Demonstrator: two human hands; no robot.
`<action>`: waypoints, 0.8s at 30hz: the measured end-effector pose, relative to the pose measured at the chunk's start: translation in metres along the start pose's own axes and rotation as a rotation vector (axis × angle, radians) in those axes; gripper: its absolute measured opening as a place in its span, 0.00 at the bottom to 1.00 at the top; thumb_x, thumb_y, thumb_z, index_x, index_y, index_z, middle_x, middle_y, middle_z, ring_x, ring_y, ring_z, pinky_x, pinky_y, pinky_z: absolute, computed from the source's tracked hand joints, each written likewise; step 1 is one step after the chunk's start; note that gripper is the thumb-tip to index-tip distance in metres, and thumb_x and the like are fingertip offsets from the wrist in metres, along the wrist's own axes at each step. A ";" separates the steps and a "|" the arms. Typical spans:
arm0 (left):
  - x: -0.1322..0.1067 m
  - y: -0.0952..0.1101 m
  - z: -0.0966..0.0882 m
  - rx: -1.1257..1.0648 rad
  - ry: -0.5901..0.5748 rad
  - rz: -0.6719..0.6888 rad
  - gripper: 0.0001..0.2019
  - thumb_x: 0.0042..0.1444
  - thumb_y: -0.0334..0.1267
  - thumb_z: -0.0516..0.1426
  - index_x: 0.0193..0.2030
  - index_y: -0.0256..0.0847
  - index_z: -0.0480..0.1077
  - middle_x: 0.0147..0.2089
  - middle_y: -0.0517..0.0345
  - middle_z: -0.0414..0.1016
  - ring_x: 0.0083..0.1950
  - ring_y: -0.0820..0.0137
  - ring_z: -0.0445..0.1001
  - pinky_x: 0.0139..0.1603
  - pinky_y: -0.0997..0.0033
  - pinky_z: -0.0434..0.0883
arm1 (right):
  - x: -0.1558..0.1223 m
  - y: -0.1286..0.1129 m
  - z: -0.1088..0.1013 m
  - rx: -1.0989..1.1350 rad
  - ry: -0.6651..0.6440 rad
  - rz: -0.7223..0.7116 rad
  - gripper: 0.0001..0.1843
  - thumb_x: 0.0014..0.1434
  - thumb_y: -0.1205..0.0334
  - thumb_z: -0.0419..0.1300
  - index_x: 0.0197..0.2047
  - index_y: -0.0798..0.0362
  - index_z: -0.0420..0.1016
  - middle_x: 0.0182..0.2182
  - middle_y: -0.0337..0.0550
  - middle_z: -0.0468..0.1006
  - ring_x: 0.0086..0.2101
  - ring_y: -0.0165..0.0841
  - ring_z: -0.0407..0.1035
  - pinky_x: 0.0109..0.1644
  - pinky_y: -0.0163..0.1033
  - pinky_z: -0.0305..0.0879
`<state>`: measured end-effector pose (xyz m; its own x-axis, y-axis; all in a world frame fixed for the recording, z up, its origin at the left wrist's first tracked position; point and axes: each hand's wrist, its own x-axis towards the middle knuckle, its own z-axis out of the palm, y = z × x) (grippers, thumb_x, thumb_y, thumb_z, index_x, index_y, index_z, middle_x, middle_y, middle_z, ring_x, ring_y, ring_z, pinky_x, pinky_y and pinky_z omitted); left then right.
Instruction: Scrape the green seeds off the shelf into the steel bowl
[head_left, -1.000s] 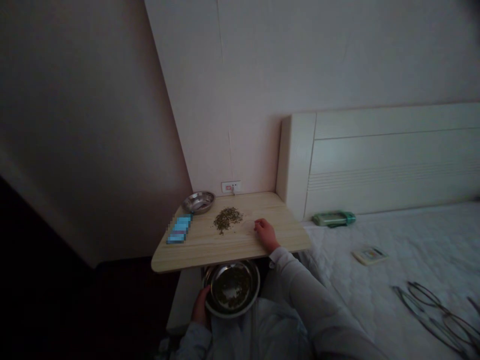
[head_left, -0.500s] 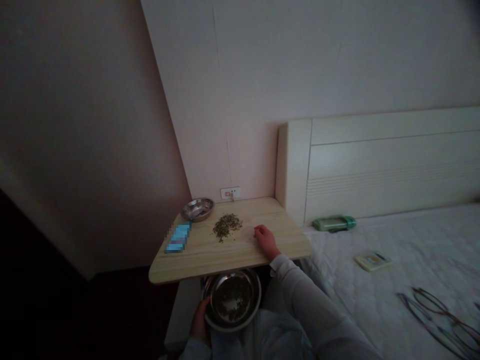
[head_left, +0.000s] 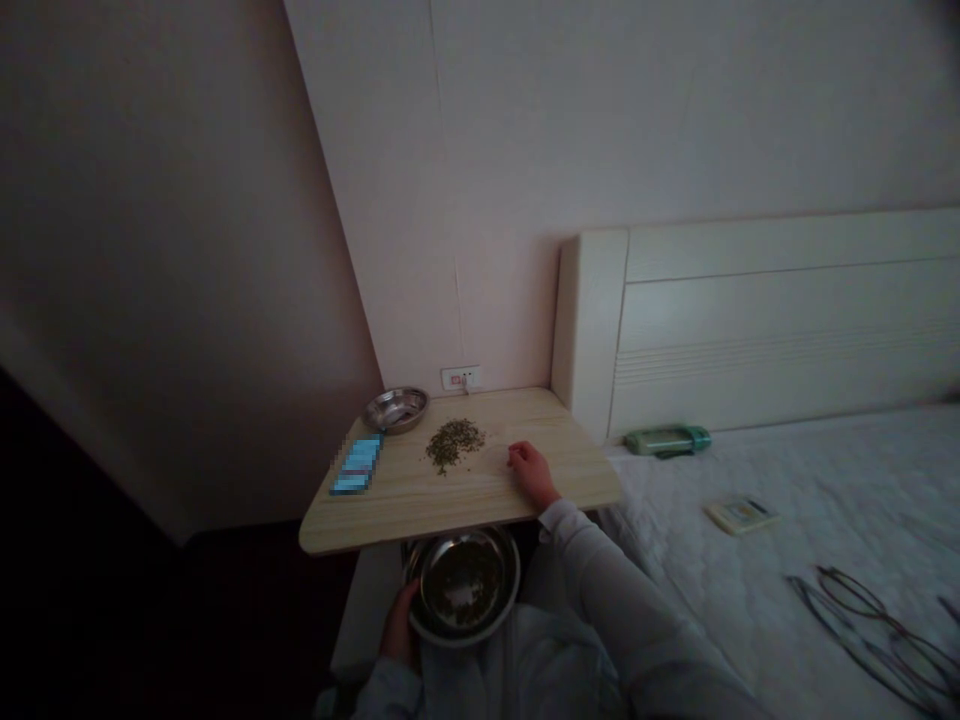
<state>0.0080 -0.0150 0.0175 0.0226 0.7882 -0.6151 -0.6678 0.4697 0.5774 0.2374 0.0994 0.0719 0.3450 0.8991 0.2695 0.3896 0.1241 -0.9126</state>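
Observation:
My left hand [head_left: 400, 632] grips the left rim of a steel bowl [head_left: 501, 625] below the table's front edge. Dark green bits lie inside that bowl, and its shiny inner ring could be a second, nested bowl. On the wooden table [head_left: 360, 525], my right hand [head_left: 532, 472] rests with its fingers curled together. What they hold, if anything, is too small to tell. Left of it is a faint pale round patch that I cannot identify. Farther left spreads a loose pile of small greenish bits [head_left: 454, 443], apart from my fingers.
A second steel bowl [head_left: 397, 410] stands at the table's back left, behind a blurred-out phone [head_left: 357, 465]. A wall socket [head_left: 460, 378] is behind. On the bed [head_left: 675, 520] at right lie a green case [head_left: 667, 441], a pale flat box [head_left: 741, 515] and a looped cord [head_left: 855, 595].
The view has tilted slightly, so the table and bowls sit a little higher. My right hand stays at nearly the same spot, and my left hand keeps hold of the bowl.

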 end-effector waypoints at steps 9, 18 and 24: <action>0.000 -0.001 0.001 0.023 0.015 0.052 0.05 0.46 0.33 0.52 0.28 0.37 0.69 0.30 0.53 0.75 0.43 0.63 0.71 0.42 0.64 0.67 | -0.002 -0.003 -0.001 0.020 -0.004 0.024 0.12 0.47 0.60 0.48 0.32 0.56 0.67 0.21 0.39 0.70 0.24 0.29 0.64 0.30 0.33 0.58; -0.007 0.001 0.004 0.004 0.008 0.019 0.06 0.47 0.34 0.52 0.28 0.36 0.69 0.28 0.53 0.75 0.41 0.64 0.72 0.43 0.63 0.67 | -0.001 -0.003 -0.003 -0.014 -0.009 0.031 0.13 0.47 0.61 0.47 0.33 0.56 0.67 0.22 0.39 0.71 0.25 0.29 0.64 0.31 0.33 0.58; -0.001 -0.001 0.002 0.006 0.009 -0.008 0.07 0.48 0.36 0.52 0.29 0.36 0.70 0.27 0.52 0.75 0.41 0.64 0.72 0.43 0.64 0.67 | -0.001 -0.001 -0.001 0.006 -0.015 0.025 0.13 0.47 0.59 0.47 0.33 0.56 0.67 0.22 0.39 0.70 0.25 0.28 0.64 0.31 0.33 0.58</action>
<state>0.0099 -0.0155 0.0189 0.0209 0.7808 -0.6244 -0.6628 0.4784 0.5761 0.2382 0.0980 0.0727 0.3416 0.9081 0.2424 0.3761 0.1043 -0.9207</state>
